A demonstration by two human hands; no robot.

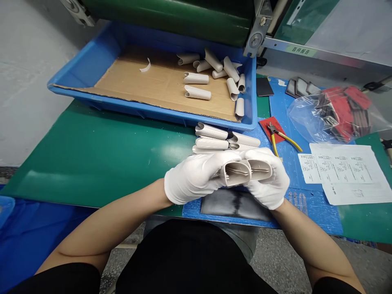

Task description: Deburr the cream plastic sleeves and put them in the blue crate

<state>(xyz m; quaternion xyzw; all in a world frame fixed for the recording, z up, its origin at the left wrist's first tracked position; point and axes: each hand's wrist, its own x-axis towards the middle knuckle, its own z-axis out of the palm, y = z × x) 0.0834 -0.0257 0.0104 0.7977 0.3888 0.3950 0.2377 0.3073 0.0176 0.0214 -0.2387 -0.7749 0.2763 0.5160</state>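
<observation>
Green mat [92, 171], two beige plastic pieces [241, 171] between white-gloved fingers [211, 163]

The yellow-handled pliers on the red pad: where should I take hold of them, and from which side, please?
Grip the pliers by their yellow handles, coming from the near right side. The handles spread toward you while the metal jaws point away, resting on the red pad, so your fingers can probably close around the handles without touching the jaws.
</observation>
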